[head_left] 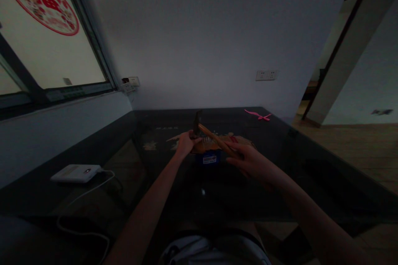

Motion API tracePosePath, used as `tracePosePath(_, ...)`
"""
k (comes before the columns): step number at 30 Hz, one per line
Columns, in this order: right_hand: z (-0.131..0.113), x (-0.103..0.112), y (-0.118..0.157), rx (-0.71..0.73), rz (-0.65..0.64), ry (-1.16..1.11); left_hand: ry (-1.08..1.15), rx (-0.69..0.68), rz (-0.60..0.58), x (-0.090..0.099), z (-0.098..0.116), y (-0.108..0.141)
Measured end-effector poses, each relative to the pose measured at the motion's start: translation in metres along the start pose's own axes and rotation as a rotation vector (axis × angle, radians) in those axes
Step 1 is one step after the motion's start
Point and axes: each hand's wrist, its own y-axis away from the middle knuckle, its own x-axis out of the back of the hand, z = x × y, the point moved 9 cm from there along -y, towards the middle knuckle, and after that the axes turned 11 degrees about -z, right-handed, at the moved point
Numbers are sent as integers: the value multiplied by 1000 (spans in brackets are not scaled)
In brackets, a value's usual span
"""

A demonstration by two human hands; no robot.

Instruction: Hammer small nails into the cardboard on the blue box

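Note:
My right hand (247,157) is closed around the wooden handle of a hammer (219,140), which slants up to the left. Its dark metal head stands just above my left hand (186,143). The fingers of that hand are closed at the left part of a flat brown piece, perhaps cardboard (208,145), with dark stripes and a red mark. What the left fingertips pinch is too small and dark to make out. Under the brown piece sits a blue box (209,158) with a white label, resting on the dark table.
A white power bank (77,173) with a white cable (90,192) lies on the left of the dark glossy table (174,198). A pink ribbon (259,115) lies near the back right. Behind the table is a wall with sockets (266,75); a window is at left.

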Motion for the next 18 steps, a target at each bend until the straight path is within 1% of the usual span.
tracePosePath(5, 5, -4, -1, 0, -9, -25, -15, -57, -31, 0, 6, 0)
tracePosePath(12, 4, 1, 5, -45, 14, -72, 24, -11, -19, 0, 2, 0)
tracePosePath(15, 10, -1, 9, -79, 8, -205, 88, -39, -26, -2, 2, 1)
tracePosePath(18, 21, -6, 20, -103, 51, -375, 173, -132, -29, -1, 8, 6)
